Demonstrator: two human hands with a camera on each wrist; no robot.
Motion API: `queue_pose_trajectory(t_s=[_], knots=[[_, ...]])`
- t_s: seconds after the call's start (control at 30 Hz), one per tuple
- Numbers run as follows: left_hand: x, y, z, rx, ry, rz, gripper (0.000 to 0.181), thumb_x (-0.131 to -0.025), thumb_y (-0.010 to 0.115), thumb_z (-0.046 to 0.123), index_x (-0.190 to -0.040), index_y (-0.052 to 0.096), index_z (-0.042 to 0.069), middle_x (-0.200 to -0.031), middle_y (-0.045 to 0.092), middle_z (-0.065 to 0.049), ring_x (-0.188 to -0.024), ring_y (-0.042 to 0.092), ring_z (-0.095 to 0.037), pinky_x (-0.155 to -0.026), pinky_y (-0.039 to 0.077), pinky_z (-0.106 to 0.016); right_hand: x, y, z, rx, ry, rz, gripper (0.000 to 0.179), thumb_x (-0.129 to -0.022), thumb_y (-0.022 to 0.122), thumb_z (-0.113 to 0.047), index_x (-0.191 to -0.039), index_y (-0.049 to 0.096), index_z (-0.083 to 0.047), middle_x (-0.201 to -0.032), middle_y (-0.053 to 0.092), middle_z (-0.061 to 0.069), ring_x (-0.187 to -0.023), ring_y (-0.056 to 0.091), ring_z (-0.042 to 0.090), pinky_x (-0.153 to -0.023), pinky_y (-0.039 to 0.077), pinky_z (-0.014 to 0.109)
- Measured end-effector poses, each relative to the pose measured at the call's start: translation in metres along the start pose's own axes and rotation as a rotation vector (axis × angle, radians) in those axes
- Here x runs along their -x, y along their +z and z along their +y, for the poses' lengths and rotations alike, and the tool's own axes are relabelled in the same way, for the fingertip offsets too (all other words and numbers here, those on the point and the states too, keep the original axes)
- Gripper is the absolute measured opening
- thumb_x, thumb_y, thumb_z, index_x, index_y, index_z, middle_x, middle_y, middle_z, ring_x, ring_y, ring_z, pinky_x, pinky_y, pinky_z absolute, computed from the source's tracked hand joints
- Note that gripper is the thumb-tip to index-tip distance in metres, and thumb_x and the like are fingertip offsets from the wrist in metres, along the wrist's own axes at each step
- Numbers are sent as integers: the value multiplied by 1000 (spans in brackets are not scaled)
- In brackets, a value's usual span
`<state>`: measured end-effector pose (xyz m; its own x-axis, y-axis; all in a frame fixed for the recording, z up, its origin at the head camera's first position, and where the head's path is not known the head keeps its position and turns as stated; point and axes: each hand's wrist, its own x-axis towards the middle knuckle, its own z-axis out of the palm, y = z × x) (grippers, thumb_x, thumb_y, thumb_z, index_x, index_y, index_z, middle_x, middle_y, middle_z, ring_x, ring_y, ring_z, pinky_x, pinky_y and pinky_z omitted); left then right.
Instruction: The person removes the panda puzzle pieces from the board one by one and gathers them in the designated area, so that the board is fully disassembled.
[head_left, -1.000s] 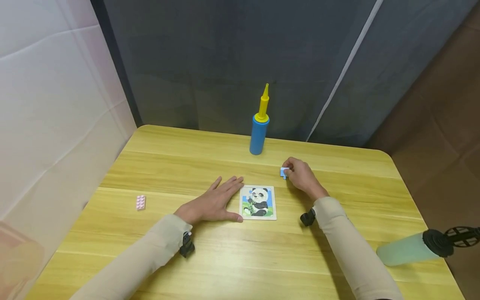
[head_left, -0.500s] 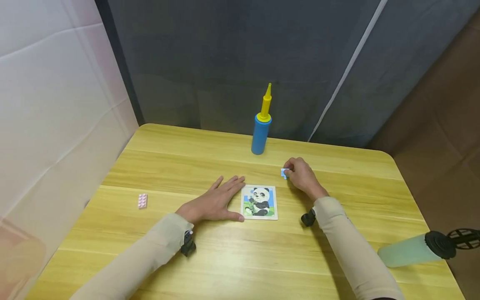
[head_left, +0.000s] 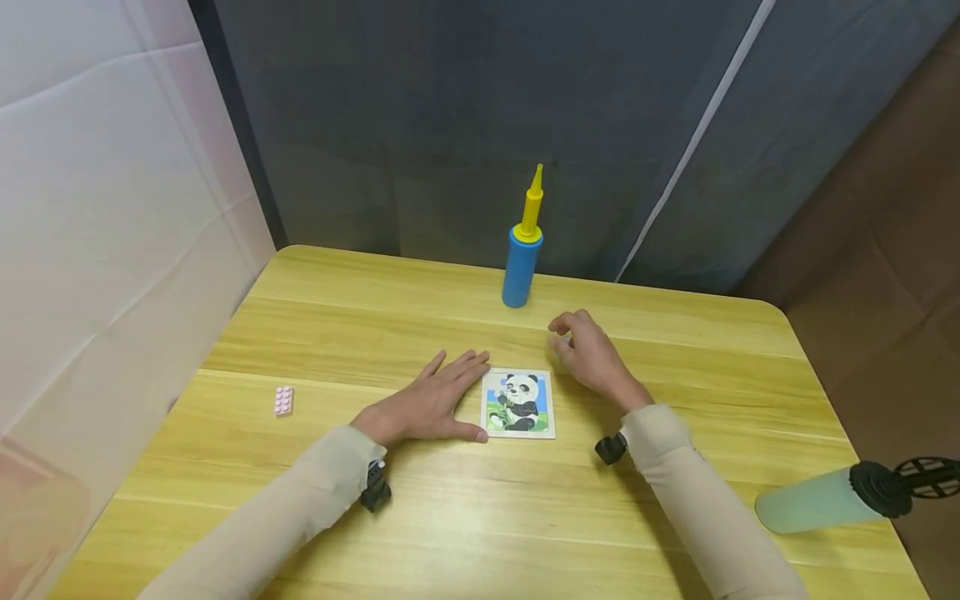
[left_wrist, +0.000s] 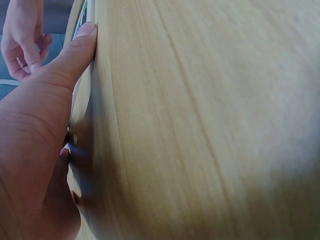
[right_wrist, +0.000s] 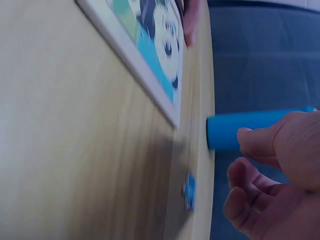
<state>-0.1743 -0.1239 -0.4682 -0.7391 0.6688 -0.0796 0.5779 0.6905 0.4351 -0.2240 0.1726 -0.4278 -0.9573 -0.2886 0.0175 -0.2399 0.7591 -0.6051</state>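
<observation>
A square panda jigsaw puzzle [head_left: 519, 403] in a pale frame lies flat in the middle of the table. My left hand [head_left: 435, 404] rests beside it with fingers spread, its thumb and fingertips at the frame's left edge. Beyond the puzzle's upper right corner, my right hand [head_left: 592, 357] hovers over the table with loosely bent fingers. Below that hand, a small blue puzzle piece [right_wrist: 189, 192] sits on the tabletop, apart from the fingers in the right wrist view. In the head view the hand covers nearly all of the piece.
A blue hand pump [head_left: 519, 271] with a yellow nozzle stands upright near the back edge. To the left lies a pink studded toy brick [head_left: 283, 401]. A pale green bottle [head_left: 821, 500] with a black cap lies at the right of the wooden table [head_left: 480, 533].
My right hand has let go of the blue puzzle piece, its fingers have loosened, and it has shifted slightly left. My left hand has stayed by the puzzle frame.
</observation>
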Motion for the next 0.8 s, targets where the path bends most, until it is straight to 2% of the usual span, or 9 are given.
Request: queue_pose_trajectory(t_s=[0.2,0.5,0.8], knots=[[0,-1,1,8,-6,-1,111,-90,72,71,-170,26,8,-181,17,-8,-170,13,-31,-137,2,-63,10,13,-17,41,-22,-70,27,-108,63,-15,-131,68,-4,-123,62,15,-96,61,25,-84,57,41],[1,-2,3,22,-2,6,109,-90,72,70,-169,28,8,-181,18,-9,-170,14,-32,-137,3,-64,23,28,-32,117,-83,-147,24,-104,70,-17,-125,72,-6,-118,64,9,-103,64,23,-93,59,44],[1,-2,2,14,3,3,109,-91,71,70,-169,27,7,-181,17,-9,-170,13,-32,-137,3,-63,31,38,-33,210,-103,-171,25,-103,72,-21,-125,73,-7,-111,60,6,-91,56,15,-82,56,35]])
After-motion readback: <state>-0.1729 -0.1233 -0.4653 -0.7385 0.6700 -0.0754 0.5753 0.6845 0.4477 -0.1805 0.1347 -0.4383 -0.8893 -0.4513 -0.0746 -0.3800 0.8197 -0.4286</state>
